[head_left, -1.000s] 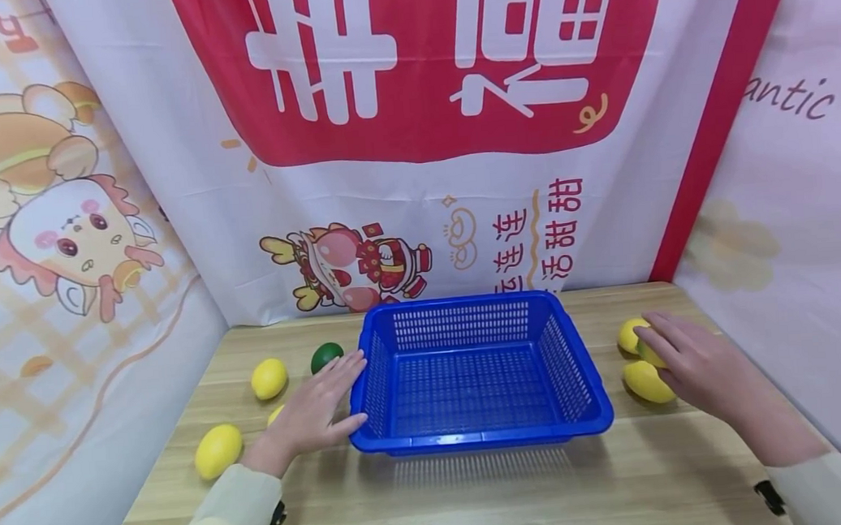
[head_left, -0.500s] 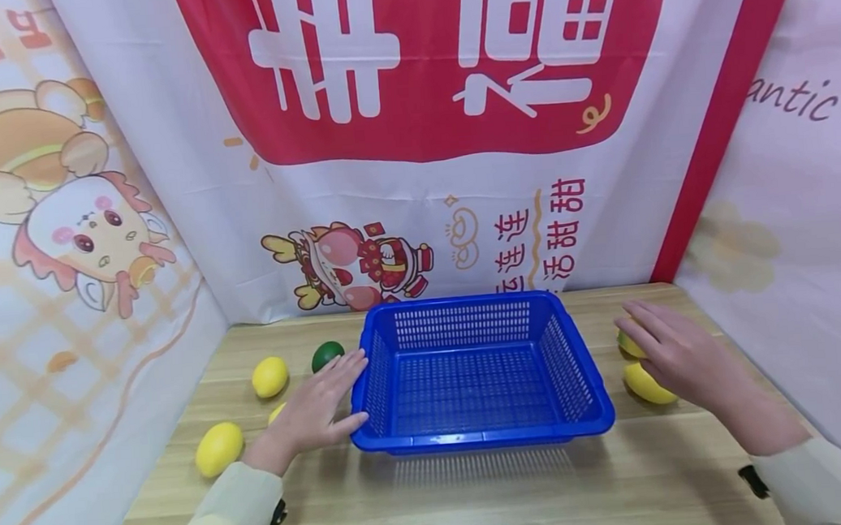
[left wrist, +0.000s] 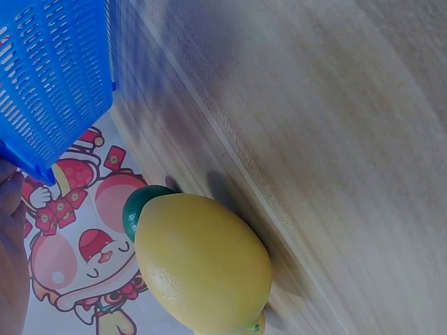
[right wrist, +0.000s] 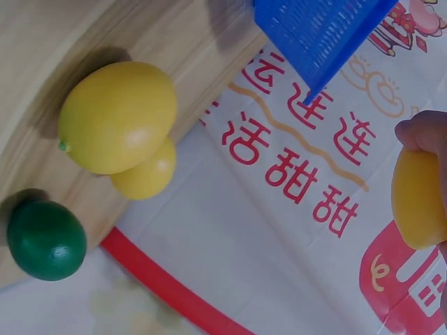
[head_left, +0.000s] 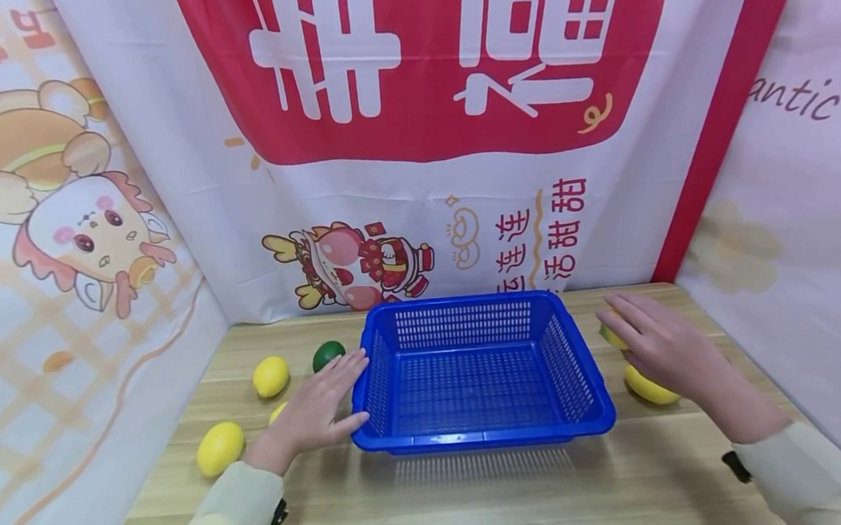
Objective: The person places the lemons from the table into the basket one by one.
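My left hand [head_left: 318, 406] rests with straight fingers on the left rim of a blue plastic basket [head_left: 484, 435]; its fingers [left wrist: 10, 237] show at the edge of the left wrist view. Beside that hand lie several yellow lemons [head_left: 219, 449] and a dark green fruit [head_left: 328, 355]. To the basket's right, my right hand [head_left: 664, 343] grips a yellow fruit [right wrist: 418, 199] that looks greenish on one side in the head view and is partly covered by the fingers. Below the right hand lies a lemon [head_left: 650, 386]. In the right wrist view another lemon [right wrist: 148, 174] overlaps it.
A second dark green fruit [right wrist: 47, 241] sits on the right side of the table, hidden behind the hand in the head view. The wooden table [head_left: 474, 511] ends at a printed cloth backdrop [head_left: 421, 173], with printed cloths on both sides too.
My right hand has moved left and toward the back, carrying the yellow fruit away from the lemons. The left hand has stayed on the basket rim, and the basket has not moved.
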Demonstrator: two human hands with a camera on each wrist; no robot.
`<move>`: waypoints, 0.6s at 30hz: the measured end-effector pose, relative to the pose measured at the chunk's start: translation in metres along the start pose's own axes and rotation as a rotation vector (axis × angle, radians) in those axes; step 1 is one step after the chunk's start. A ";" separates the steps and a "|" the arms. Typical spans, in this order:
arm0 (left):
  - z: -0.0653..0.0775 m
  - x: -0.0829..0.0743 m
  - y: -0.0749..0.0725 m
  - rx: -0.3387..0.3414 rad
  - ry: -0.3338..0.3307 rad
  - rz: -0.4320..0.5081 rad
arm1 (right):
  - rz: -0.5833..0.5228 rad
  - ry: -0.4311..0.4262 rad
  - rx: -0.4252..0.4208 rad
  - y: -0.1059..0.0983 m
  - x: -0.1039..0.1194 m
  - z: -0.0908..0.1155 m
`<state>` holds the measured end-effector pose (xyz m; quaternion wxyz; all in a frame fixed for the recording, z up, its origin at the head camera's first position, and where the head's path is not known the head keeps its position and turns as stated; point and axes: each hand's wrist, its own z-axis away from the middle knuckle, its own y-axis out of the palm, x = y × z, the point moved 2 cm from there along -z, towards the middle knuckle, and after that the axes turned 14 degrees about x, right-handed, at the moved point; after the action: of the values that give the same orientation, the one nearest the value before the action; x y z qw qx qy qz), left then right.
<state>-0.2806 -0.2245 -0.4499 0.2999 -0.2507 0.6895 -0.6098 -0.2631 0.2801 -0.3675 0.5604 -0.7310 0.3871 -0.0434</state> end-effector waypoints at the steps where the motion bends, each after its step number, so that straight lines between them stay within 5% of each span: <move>1: 0.000 0.000 0.000 0.001 0.000 -0.001 | 0.003 0.005 0.010 -0.001 0.001 -0.002; 18: -0.001 0.000 -0.001 0.015 -0.011 0.002 | 0.001 0.053 0.079 0.002 0.017 -0.032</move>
<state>-0.2811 -0.2240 -0.4491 0.3063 -0.2513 0.6835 -0.6131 -0.2683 0.2445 -0.3642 0.5785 -0.7065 0.4001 -0.0778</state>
